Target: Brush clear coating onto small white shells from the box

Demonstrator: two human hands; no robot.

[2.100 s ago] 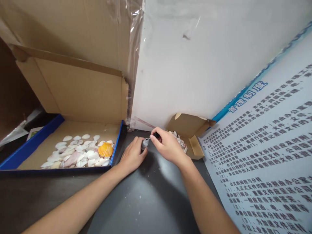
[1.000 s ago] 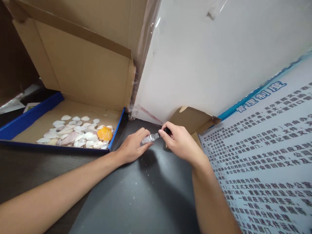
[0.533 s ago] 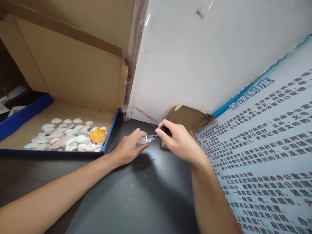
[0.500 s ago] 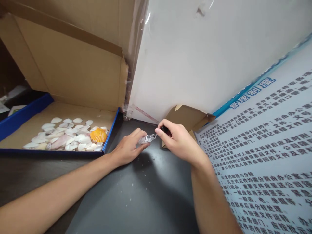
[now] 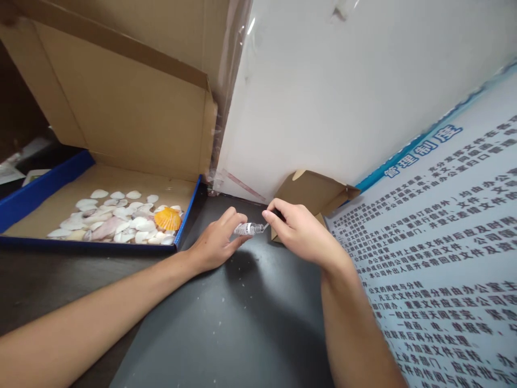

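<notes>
My left hand rests on the dark tabletop with its fingers closed round a small clear bottle that lies nearly level. My right hand sits right beside it, pinching a dark cap whose thin applicator reaches to the bottle's mouth. Both hands meet just in front of a small brown cardboard box, whose contents my right hand hides.
A wide blue-edged cardboard box at the left holds several pale shells and one orange scallop shell; its lid stands open. A white wall rises behind. A printed poster slopes along the right.
The bottle has tipped from upright to nearly level in my left hand. My right hand has drawn the cap a little away from the mouth. The view has shifted slightly.
</notes>
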